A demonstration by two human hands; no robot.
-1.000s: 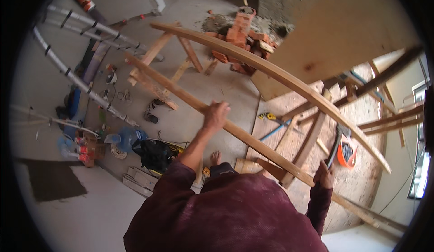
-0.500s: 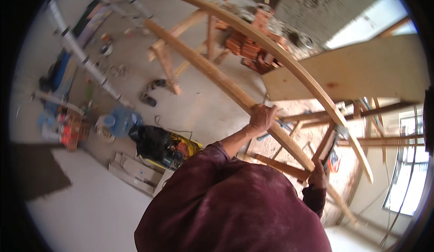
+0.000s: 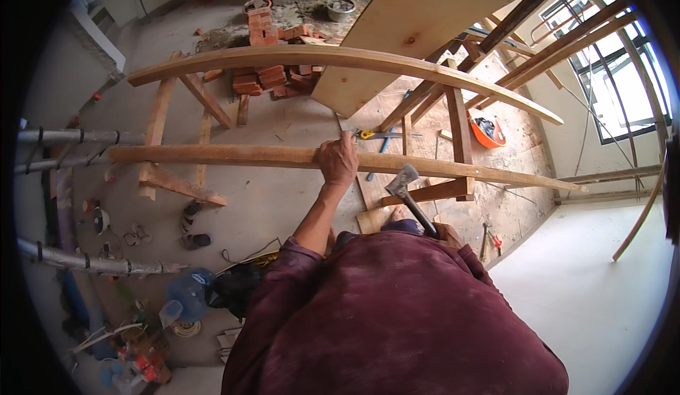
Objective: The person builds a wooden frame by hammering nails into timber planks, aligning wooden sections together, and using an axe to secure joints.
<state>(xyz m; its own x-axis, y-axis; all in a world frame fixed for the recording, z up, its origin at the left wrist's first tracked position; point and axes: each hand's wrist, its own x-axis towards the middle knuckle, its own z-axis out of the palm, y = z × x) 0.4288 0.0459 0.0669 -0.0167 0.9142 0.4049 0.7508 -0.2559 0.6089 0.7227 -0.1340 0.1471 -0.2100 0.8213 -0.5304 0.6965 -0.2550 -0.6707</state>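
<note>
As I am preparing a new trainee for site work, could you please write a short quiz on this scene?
1. What does the right hand hold?
a) a handsaw
b) a metal-headed hand tool
c) a brick

2. True or false: the left hand is on the farther of the two long wooden beams.

3. What colour is the rightmost bucket?

Key:
1. b
2. False; it is on the nearer wooden beam.
3. Orange.
</note>
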